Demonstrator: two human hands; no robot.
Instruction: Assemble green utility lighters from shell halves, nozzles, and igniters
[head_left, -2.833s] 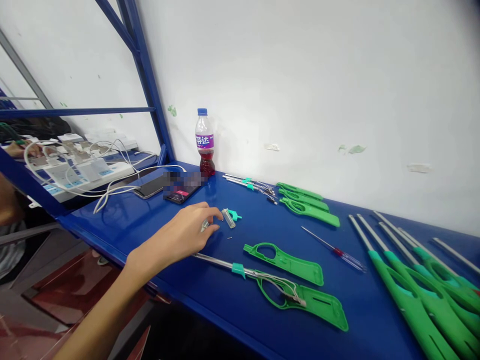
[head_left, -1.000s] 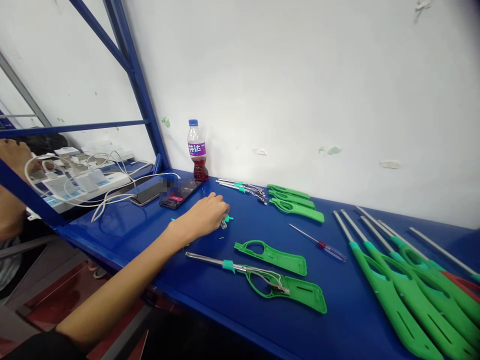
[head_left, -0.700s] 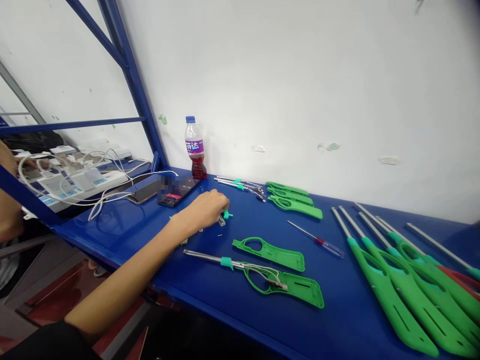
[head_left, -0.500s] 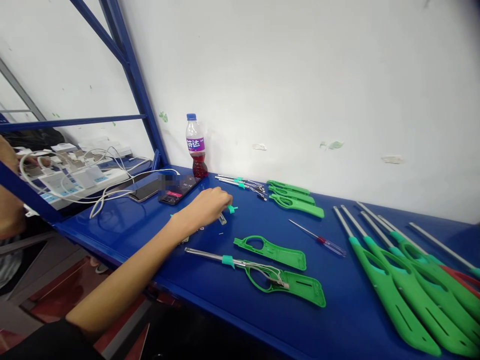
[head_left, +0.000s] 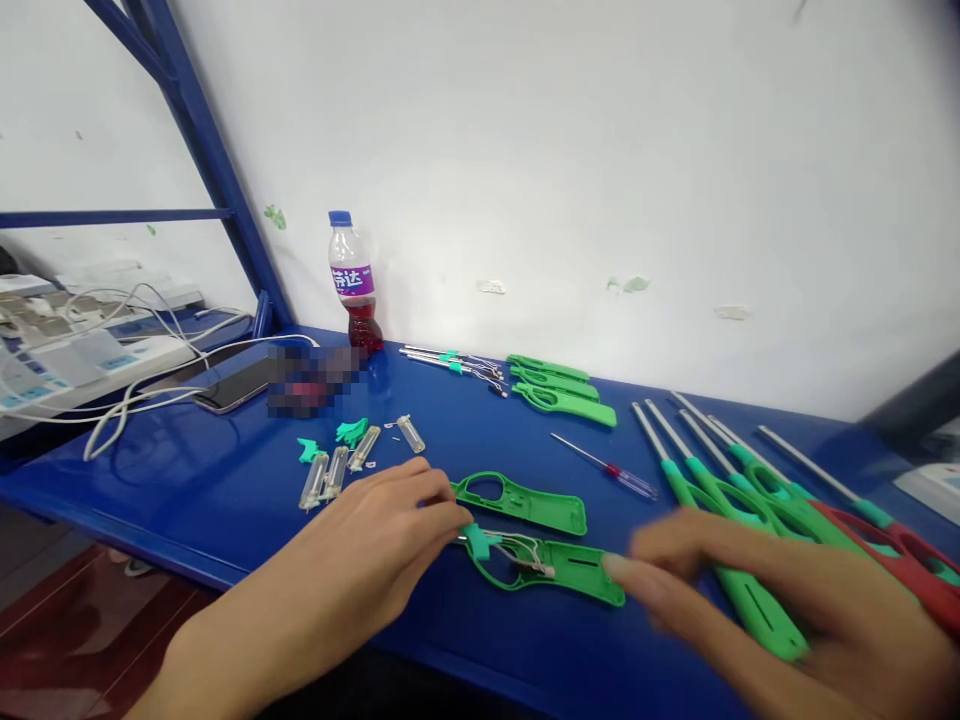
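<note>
My left hand [head_left: 401, 520] is closed, fingertips pinched on a lighter tube [head_left: 460, 538] with a teal piece [head_left: 481, 541] at its end. White wires [head_left: 529, 545] run from it over a green lighter handle half [head_left: 589, 572] with an oval finger hole. My right hand [head_left: 780, 590] is blurred, thumb and fingers apart, thumb tip by the wide end of that half. Nothing shows between its fingers. Just behind lies a second green handle half [head_left: 551, 508], inner side up. Most of the tube is hidden under my left hand.
Clear plastic fuel tanks [head_left: 336, 472] and teal triggers [head_left: 352, 432] lie left. Behind are spare tubes [head_left: 442, 360], handle halves [head_left: 562, 400] and a drink bottle [head_left: 351, 280]. A screwdriver [head_left: 619, 475] and assembled lighters [head_left: 757, 600] lie right. A phone [head_left: 236, 385] and cables sit far left.
My left hand has come from the back left, where it held a teal piece, to the tube in front. My right hand has entered from the right. The view has shifted right.
</note>
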